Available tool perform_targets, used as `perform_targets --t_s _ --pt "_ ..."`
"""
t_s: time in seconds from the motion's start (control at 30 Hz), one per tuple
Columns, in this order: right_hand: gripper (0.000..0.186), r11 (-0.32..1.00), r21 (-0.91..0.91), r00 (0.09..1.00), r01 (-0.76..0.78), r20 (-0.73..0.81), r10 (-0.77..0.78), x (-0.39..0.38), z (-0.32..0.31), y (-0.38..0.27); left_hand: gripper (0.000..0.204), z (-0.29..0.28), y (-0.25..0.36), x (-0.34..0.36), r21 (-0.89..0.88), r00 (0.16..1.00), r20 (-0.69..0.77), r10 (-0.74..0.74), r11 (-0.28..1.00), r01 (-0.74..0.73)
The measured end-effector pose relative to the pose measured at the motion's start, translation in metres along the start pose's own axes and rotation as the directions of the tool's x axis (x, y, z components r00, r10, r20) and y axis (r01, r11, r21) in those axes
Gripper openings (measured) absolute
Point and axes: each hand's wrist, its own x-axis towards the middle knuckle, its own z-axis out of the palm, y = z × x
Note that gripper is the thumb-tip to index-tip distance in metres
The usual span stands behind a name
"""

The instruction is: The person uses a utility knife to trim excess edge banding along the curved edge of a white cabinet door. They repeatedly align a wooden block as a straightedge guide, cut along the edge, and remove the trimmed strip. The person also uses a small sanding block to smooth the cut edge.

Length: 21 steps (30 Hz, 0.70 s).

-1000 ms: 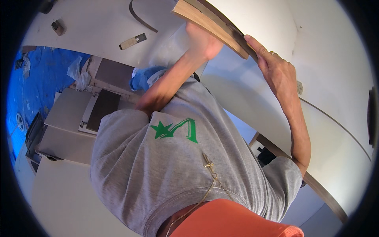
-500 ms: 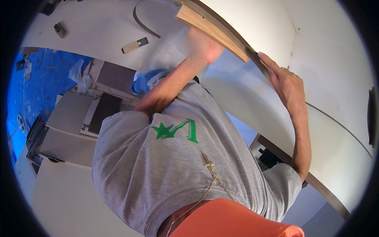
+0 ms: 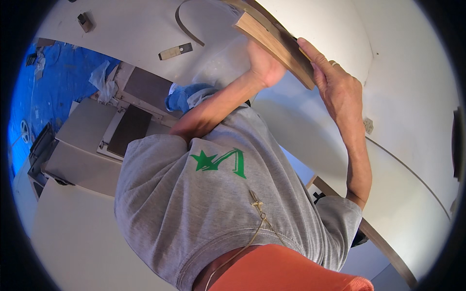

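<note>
A pale wooden board with a dark strip along its far edge stands out at the top. My left hand reaches up against the board's near side, and its fingers are hidden behind the wood. On the other side, my right hand is closed at the board's right end. Between its thumb and index finger runs a thin yellow-and-dark tool, whose exact kind is too small to tell. It lies close to the dark strip's edge.
On the pale surface at the upper left lie a curled dark strip, a flat beige-and-dark metal piece with a hole, and a small dark block. Blue sheeting is at the far left, beside grey panels. A curved white panel stands right.
My right hand has moved up and left along the board's edge, and the thin tool now shows in it. My left hand stays by the board. The whole view has shifted slightly.
</note>
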Motion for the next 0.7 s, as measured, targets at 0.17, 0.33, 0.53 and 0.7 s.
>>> perform_targets --t_s 0.17,0.33,0.53,0.7 --pt "0.054 0.983 -0.168 0.995 -0.068 0.055 0.079 -0.003 0.000 -0.009 0.051 0.005 0.000 0.001 -0.046 0.996 -0.079 -0.035 0.998 0.031" --pt "0.056 0.993 -0.108 0.999 -0.040 0.026 0.043 -0.004 -0.001 -0.008 0.056 0.006 -0.001 0.000 -0.079 0.998 -0.059 -0.032 0.997 0.028" --pt "0.056 0.996 -0.090 0.999 0.005 0.054 0.000 -0.007 0.004 0.001 0.057 0.004 0.001 0.000 -0.077 1.000 -0.021 -0.023 0.997 0.021" --pt "0.053 1.000 -0.016 0.999 0.008 0.034 -0.007 -0.012 0.005 0.009 0.053 0.005 0.004 -0.001 -0.110 0.999 0.042 -0.003 0.994 0.007"
